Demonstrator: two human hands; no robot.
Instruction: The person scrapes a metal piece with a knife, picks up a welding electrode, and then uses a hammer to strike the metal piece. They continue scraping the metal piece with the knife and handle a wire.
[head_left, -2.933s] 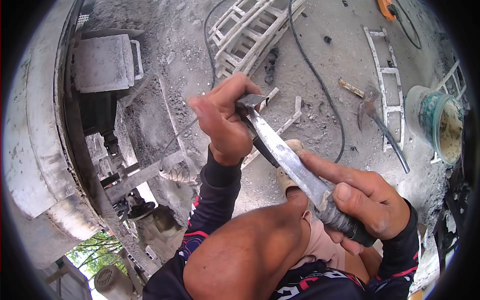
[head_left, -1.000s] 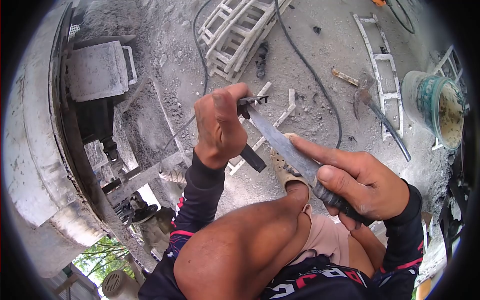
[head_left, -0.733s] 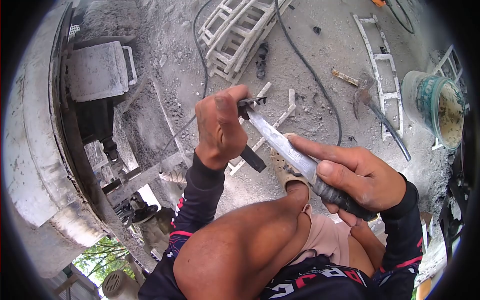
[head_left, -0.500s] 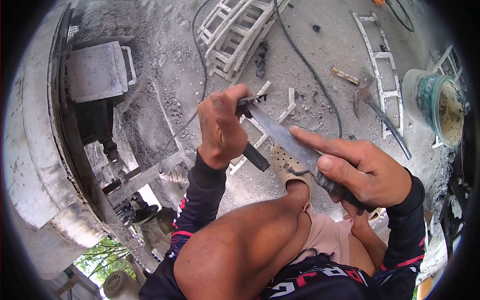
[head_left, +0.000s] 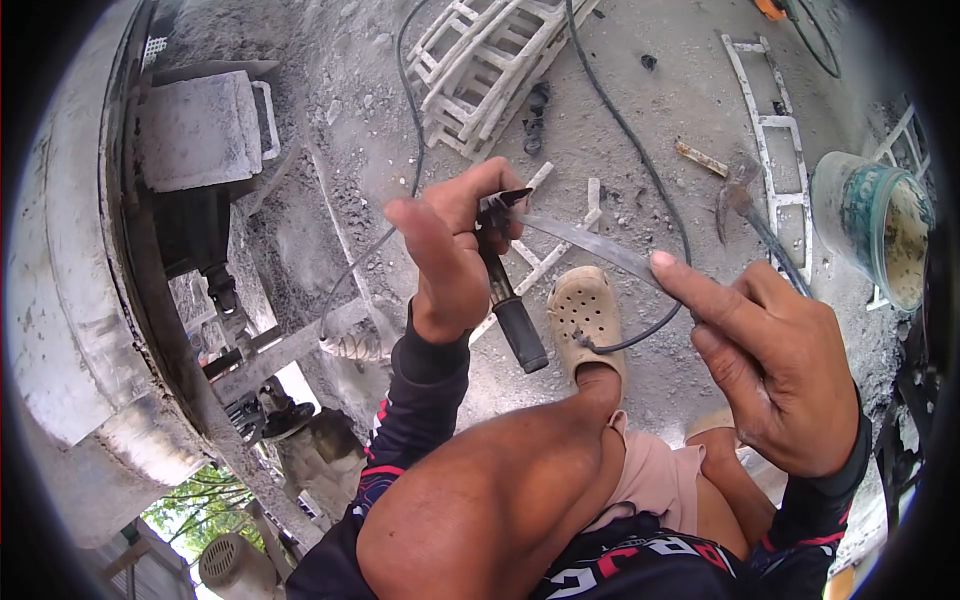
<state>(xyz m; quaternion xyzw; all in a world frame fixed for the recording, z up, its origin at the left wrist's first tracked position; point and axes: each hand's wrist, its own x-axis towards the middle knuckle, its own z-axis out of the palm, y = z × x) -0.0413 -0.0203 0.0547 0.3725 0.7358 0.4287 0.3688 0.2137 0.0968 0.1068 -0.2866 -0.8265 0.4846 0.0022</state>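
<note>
My left hand (head_left: 455, 245) is closed around a dark tool (head_left: 515, 325) with a black handle that points down toward my foot. A small dark pointed piece (head_left: 513, 198) sticks out at its fingertips. My right hand (head_left: 775, 370) grips a knife, its index finger stretched along the grey blade (head_left: 590, 243); the knife's handle is hidden in the palm. The blade's tip end lies at the dark piece by my left fingers, though whether they touch is unclear.
White ladder-like frames (head_left: 485, 75) are stacked at the top, with another frame (head_left: 780, 150) at the right. A hammer (head_left: 765, 225) lies near a green-stained bucket (head_left: 875, 225). Cables cross the dusty ground. A large metal drum (head_left: 70, 270) and metal box (head_left: 200, 130) stand left. My shod foot (head_left: 585, 315) is below.
My right hand has moved right and down, drawing the knife away. My left hand has turned, and the black-handled tool now shows more fully. The view has shifted slightly.
</note>
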